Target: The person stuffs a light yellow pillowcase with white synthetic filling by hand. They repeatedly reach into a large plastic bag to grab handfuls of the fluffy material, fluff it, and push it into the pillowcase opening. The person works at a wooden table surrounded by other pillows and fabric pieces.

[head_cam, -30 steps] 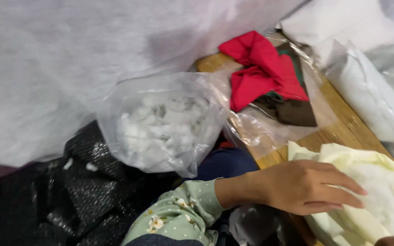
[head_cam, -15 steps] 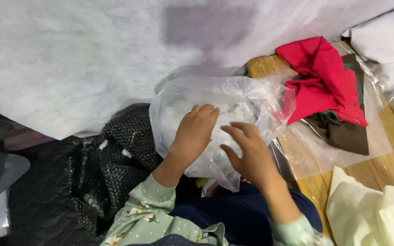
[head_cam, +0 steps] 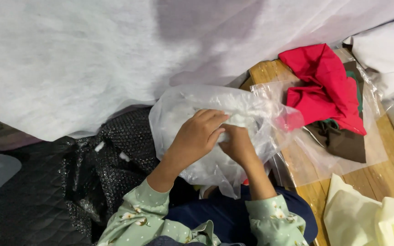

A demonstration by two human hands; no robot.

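A clear plastic bag (head_cam: 251, 109) full of white fluffy stuffing lies in my lap against a wide sheet of white wadding. My left hand (head_cam: 197, 136) rests on top of the bag with its fingers curled into the plastic. My right hand (head_cam: 237, 145) is pushed into the bag's mouth, fingers buried in the white stuffing (head_cam: 240, 120). Both sleeves are pale green with small flowers.
White wadding (head_cam: 92, 59) covers the whole back. Black bubble wrap (head_cam: 115, 150) lies at my left. On the wooden table (head_cam: 388, 168) at the right lie a red cloth (head_cam: 320, 86), a brown cloth (head_cam: 340, 141) on clear plastic, and pale yellow fabric (head_cam: 365, 218).
A second ago one hand lay on the yellow fabric at the right. Both hands have since come onto the bag, and my right hand has dug deeper into its opening.
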